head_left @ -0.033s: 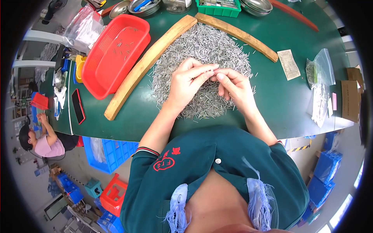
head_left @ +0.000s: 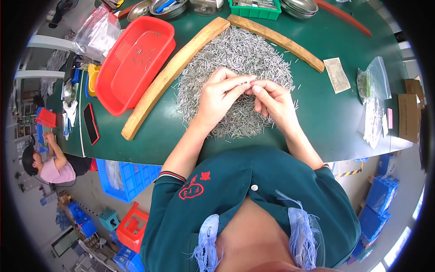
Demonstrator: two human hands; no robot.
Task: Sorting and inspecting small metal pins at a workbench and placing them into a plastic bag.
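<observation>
A large heap of thin metal pins lies on the green table, fenced by two wooden strips that meet in a V at the far side. My left hand and my right hand meet above the near part of the heap. Their fingertips touch, pinching a few pins between them. How many pins each hand holds is too small to tell. Left of the heap stands a red plastic basket with a few loose pins in it.
A black phone lies near the table's left edge. A paper slip, plastic bags and a cardboard box sit at the right. Metal bowls and a green tray line the far edge. Another person works at lower left.
</observation>
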